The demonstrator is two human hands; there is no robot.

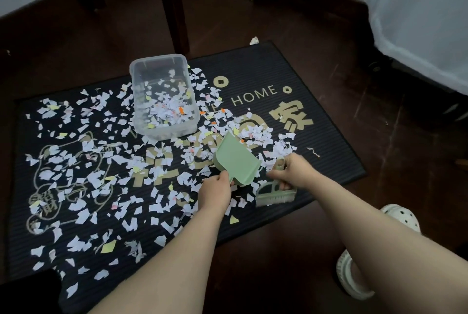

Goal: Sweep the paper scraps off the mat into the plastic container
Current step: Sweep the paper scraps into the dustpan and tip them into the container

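Mid-sweep on the bedroom floor: my left grip [215, 193] is curled round the short handle of a green dustpan [236, 159], and my right grip [297, 172] is clamped on the looped handle of a matching brush [276, 193], which shows blurred. Paper scraps [253, 134] cover most of the dark mat [329, 151]. They lie thickest in a heap just beyond the dustpan, thinner across the whole left half. The plastic container [141, 111] stands on the mat beyond and to the left of the dustpan, partly filled with scraps, with that heap lying between the two.

I judge the next stroke turns on one thing. The dustpan's long axis runs away from me, handle near and mouth far, aimed at the heap. The brush sits on the near right side, behind that mouth, so it has to travel round to the far side of the heap before it can pull anything in. For the tip-out, the left grip is the nearer one to the container. How much the dustpan already holds, I cannot tell.
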